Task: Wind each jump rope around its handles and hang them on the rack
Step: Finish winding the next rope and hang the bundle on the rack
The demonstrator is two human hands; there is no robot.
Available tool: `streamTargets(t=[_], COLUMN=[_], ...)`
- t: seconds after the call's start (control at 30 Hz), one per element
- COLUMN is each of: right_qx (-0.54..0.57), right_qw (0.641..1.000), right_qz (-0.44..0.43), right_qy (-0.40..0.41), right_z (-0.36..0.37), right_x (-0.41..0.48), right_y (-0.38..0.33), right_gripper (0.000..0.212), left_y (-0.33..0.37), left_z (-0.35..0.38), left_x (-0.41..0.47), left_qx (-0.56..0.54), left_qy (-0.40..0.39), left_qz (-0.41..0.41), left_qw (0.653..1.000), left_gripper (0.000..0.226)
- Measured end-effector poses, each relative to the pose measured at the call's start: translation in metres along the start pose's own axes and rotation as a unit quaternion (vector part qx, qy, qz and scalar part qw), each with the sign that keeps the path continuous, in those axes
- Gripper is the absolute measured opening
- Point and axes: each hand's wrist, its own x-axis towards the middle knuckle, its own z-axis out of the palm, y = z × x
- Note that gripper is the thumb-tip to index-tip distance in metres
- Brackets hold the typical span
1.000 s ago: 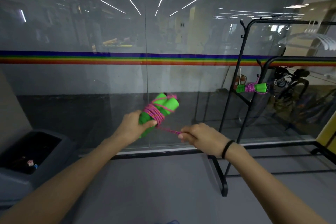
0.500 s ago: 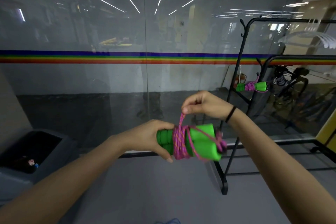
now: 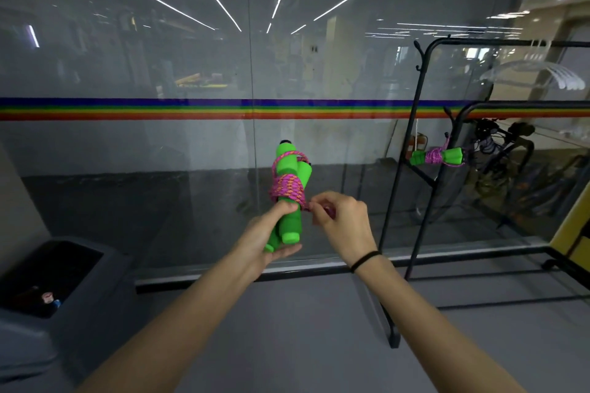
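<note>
A jump rope (image 3: 289, 182) with two green foam handles and pink braided cord wound around their middle stands nearly upright in front of me. My left hand (image 3: 266, 239) grips the lower ends of the handles. My right hand (image 3: 340, 222) pinches the loose end of the pink cord just right of the winding. A second wound jump rope (image 3: 435, 156), green and pink, hangs by its cord on a hook of the black metal rack (image 3: 418, 137) at the right.
A glass wall (image 3: 191, 153) with a rainbow stripe stands right ahead. A grey bin (image 3: 60, 284) sits low at the left. The rack's black base bars (image 3: 394, 338) lie on the grey floor to my right. White hangers (image 3: 539, 73) hang on the top rail.
The handle bundle has turned from lying level to standing upright. My right hand has dropped from above the bundle to its right side, still holding the cord end.
</note>
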Motion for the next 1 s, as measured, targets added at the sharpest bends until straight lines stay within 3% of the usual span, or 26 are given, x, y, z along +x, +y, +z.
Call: streamTargets(t=[0.13,0.33,0.4,0.53,0.6,0.67,0.73,0.8,1.0], right_qx=[0.001,0.05,0.094,0.251,0.353,0.52,0.596,0.594,0.512], right_qw=[0.998,0.99,0.985,0.958,0.929,0.854,0.803,0.804,0.858], right_qz=[-0.035,-0.103,-0.119,-0.088,-0.078,-0.031,0.008,0.014,0.006], right_qy=[0.053,0.084,0.082,0.105,0.085,0.022,0.003,0.01,0.035], right_z=[-0.012,-0.026,-0.029,-0.028,-0.026,-0.022,-0.021,-0.025,-0.038], right_x=[-0.003,-0.008,-0.01,-0.009,-0.009,-0.012,-0.01,-0.005,-0.002], right_y=[-0.007,-0.022,-0.024,-0.022,-0.022,-0.027,-0.031,-0.029,-0.019], right_gripper=[0.005,0.007,0.005,0.012,0.013,0.018,0.022,0.022,0.026], left_y=[0.003,0.003,0.002,-0.002,-0.003,-0.003,-0.003,-0.004,-0.003], left_z=[0.001,0.006,0.006,0.003,0.004,0.005,0.005,0.002,-0.01], left_x=[-0.008,-0.018,-0.018,-0.014,-0.014,-0.015,-0.016,-0.017,-0.024], left_qx=[0.087,0.163,0.158,0.113,0.052,0.01,-0.011,-0.009,0.048], left_qy=[0.009,0.005,0.009,0.042,0.034,0.026,0.025,0.026,0.042], left_qz=[0.071,0.162,0.176,0.185,0.175,0.168,0.173,0.193,0.228], left_qw=[0.994,0.973,0.972,0.975,0.983,0.985,0.985,0.981,0.972], left_gripper=[0.035,0.025,0.022,0.045,0.045,0.048,0.046,0.035,0.012])
